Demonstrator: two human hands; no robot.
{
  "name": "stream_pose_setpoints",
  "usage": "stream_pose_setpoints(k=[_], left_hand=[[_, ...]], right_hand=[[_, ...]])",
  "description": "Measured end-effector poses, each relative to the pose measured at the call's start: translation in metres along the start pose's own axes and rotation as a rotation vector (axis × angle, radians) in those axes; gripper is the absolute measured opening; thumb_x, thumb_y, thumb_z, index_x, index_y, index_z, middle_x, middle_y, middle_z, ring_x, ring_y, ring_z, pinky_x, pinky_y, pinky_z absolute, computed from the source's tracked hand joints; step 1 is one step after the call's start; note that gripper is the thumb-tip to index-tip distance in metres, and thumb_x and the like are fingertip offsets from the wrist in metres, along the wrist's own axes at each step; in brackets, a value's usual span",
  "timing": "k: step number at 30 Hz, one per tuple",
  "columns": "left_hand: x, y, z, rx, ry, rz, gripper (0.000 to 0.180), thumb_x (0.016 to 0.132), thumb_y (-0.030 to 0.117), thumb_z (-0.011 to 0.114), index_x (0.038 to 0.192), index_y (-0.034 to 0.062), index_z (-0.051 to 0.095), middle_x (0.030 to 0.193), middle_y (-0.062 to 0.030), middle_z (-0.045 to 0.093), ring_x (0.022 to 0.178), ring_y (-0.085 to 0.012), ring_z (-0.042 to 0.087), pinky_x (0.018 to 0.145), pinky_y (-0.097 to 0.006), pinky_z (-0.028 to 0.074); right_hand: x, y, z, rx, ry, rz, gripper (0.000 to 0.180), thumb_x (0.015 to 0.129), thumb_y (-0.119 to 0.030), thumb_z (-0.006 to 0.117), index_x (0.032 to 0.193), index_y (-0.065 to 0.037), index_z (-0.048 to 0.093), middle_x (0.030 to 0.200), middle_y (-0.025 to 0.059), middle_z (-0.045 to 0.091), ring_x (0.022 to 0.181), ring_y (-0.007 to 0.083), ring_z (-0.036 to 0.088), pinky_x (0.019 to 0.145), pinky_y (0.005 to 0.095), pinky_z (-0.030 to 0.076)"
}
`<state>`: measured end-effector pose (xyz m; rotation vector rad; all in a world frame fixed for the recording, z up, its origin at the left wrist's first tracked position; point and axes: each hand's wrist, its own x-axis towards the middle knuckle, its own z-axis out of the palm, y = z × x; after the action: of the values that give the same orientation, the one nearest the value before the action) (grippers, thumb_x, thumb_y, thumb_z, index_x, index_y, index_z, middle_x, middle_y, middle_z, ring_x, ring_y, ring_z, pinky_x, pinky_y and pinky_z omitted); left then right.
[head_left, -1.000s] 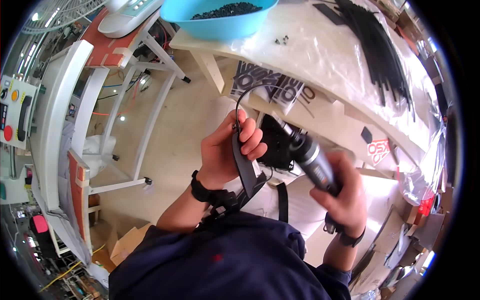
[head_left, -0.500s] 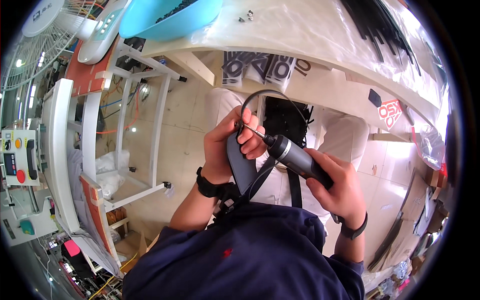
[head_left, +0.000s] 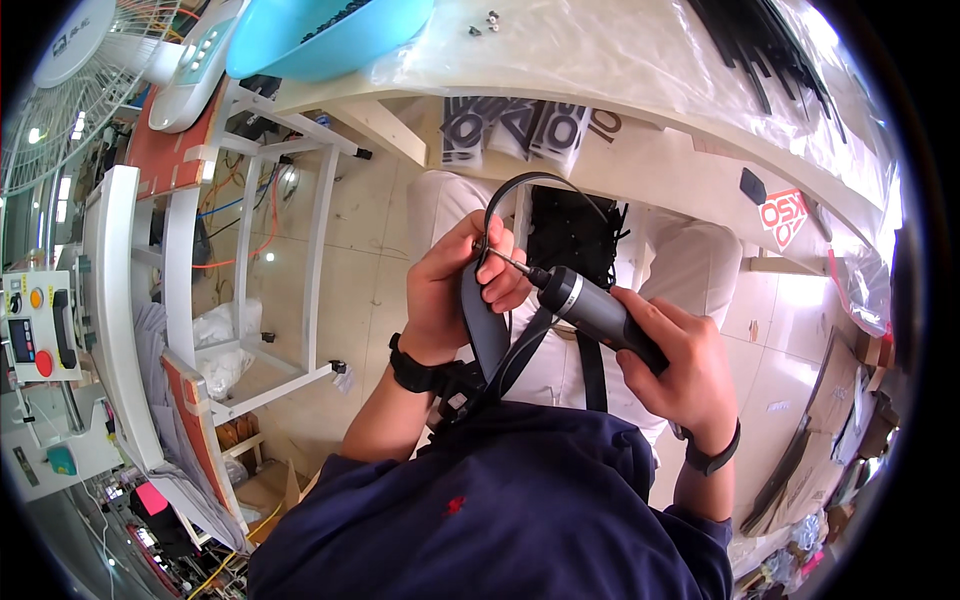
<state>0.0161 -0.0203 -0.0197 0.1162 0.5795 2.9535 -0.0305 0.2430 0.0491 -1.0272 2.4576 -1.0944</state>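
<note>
My left hand [head_left: 447, 285] grips a dark grey flat piece [head_left: 486, 325] with a rounded outline, held on edge above my lap. From its upper end a thin black strip [head_left: 528, 178] arches up and over to the right. In my right hand [head_left: 690, 372] lies a black electric screwdriver [head_left: 597, 312] with a silver ring, its shaft slanting up and left. The tip of its bit reaches the edge of the piece beside my left fingers. Those fingers hide the exact contact point and any screw there.
Ahead is a plastic-covered table [head_left: 580, 60] with a turquoise bin [head_left: 300, 50] of small black parts, several loose screws [head_left: 486, 22] and long black strips [head_left: 765, 55]. Printed bags [head_left: 510, 130] lie beneath its edge. White metal frames [head_left: 310, 270] and a fan [head_left: 85, 60] stand left.
Both hands keep their hold, and the bit stays at the piece's edge. The grey piece has turned slightly, showing a narrower face. The table view has shifted a little.
</note>
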Motion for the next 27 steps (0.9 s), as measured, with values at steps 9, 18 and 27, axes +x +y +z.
stream_pose_setpoints(k=[9, 18, 27], left_hand=[[-0.001, 0.001, -0.005, 0.045, 0.015, -0.012, 0.019, 0.100, 0.024, 0.051, 0.105, 0.0063, 0.054, 0.077, -0.0006, 0.049, 0.064, -0.0133, 0.045, 0.058, -0.030, 0.037], [0.000, 0.003, -0.009, 0.125, 0.066, -0.024, 0.018, 0.099, 0.024, 0.053, 0.103, 0.0056, 0.053, 0.077, -0.0012, 0.050, 0.062, -0.0143, 0.044, 0.058, -0.031, 0.036], [0.000, -0.001, -0.012, 0.087, 0.121, -0.035, 0.017, 0.099, 0.023, 0.052, 0.103, 0.0063, 0.053, 0.076, -0.0010, 0.049, 0.062, -0.0134, 0.043, 0.059, -0.031, 0.035]], right_hand=[[0.000, -0.002, -0.002, -0.071, -0.004, -0.015, 0.055, 0.071, -0.012, 0.069, 0.126, -0.005, 0.064, 0.075, 0.0100, 0.061, 0.060, 0.0310, 0.061, 0.055, 0.0409, 0.049], [0.002, -0.005, -0.001, -0.157, 0.025, -0.029, 0.055, 0.072, -0.012, 0.070, 0.126, -0.004, 0.063, 0.075, 0.0085, 0.060, 0.060, 0.0276, 0.061, 0.055, 0.0393, 0.049], [0.002, -0.001, 0.009, -0.229, 0.040, -0.051, 0.054, 0.073, -0.013, 0.069, 0.126, -0.004, 0.063, 0.078, 0.0083, 0.060, 0.061, 0.0261, 0.061, 0.056, 0.0389, 0.049]])
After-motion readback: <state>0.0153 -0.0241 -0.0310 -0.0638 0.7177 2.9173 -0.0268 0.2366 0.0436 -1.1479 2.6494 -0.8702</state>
